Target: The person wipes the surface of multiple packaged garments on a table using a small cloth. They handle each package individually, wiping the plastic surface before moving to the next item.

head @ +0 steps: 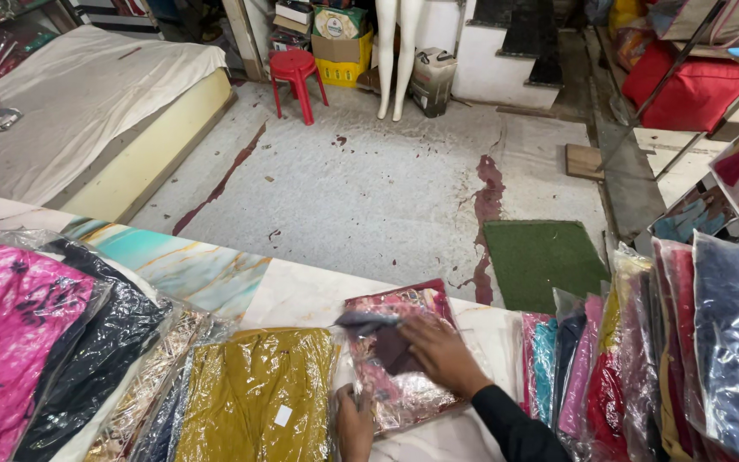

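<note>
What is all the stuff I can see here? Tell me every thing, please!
Pink-red packet: one, on the counter, under both hands.
Grey cloth: one, on that packet, beside the right hand.
Mustard packet: one, left of the pink-red one.
Pink packet: one, far left.
Black packet: one, beside the pink packet.
Upright packets: many, mixed colours, at right.
Counter: one, pale marble.
Stool: one, red, on the floor.
Mat: one, green.
Mannequin legs: one pair, white.
Mattress: one, white cover, at left.
Left hand: on the packet's near edge.
Right hand: resting on top of the packet.
</note>
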